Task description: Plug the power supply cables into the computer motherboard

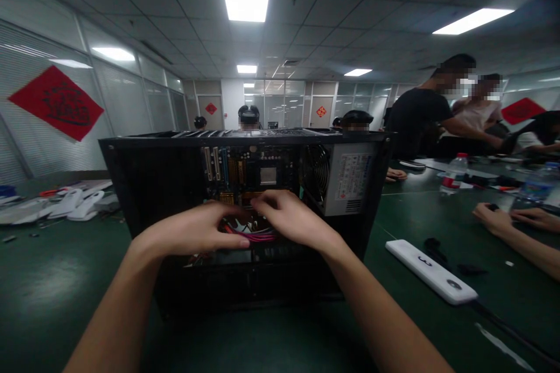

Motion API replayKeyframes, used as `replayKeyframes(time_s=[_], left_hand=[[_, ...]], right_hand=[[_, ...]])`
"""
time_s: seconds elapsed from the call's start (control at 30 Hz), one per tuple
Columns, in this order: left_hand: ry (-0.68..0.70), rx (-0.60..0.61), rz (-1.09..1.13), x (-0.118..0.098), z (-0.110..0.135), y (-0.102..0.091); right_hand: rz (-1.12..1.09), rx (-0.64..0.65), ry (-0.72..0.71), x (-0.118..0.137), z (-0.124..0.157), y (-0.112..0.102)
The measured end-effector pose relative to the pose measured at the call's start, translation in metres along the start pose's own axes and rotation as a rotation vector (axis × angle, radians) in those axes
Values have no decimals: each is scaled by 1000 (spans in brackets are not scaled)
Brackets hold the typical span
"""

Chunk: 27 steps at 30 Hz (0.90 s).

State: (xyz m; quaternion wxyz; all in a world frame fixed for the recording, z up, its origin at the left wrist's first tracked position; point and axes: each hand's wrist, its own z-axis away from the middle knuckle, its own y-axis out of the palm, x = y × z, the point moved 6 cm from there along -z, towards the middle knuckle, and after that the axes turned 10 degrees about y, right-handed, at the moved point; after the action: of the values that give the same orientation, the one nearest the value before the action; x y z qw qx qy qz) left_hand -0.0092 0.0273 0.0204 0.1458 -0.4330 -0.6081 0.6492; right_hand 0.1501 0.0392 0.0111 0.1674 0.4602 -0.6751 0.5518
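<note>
An open black computer case (245, 285) stands in front of me, its motherboard (284, 172) showing inside. Both hands reach into its lower middle, by a bundle of red and multicoloured cables (262, 238). My left hand (192, 227) is open, its thumb stretched along the cables and its fingers apart from the thumb, tips partly hidden. My right hand (291, 215) has bent fingers drawn together at the board's lower edge; what they grip is hidden. To their right sits the silver power supply (350, 178), beside a round black fan (315, 172).
A white numbered device (431, 271) with a cable lies right of the case, near small black parts (437, 250). Farther right are a water bottle (455, 173) and another person's hands (494, 218). White devices and papers (79, 203) lie at left. Several people are around.
</note>
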Motion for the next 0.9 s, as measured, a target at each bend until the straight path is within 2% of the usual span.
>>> replayKeyframes(time_s=[0.1,0.2,0.33,0.43,0.5,0.6,0.7,0.9], left_hand=[[-26,-50,39,-7,12,-15],[3,-99,118,-18,18,-23],[64,-167,183,-35,16,-22],[89,-202,144,-44,10,-19],[91,-224,100,-46,6,-16],[113,-262,51,-46,-1,-12],[166,-295,56,-46,-9,-6],[178,-265,296,-39,-11,-2]], right_hand=[[-70,-36,23,1,1,-8],[-54,25,10,3,7,-11],[172,136,-27,13,23,-7],[301,43,3,21,35,-16],[268,9,-12,28,40,-24],[132,95,-57,36,42,-24],[74,156,-33,31,37,-20],[-73,94,21,17,26,-21]])
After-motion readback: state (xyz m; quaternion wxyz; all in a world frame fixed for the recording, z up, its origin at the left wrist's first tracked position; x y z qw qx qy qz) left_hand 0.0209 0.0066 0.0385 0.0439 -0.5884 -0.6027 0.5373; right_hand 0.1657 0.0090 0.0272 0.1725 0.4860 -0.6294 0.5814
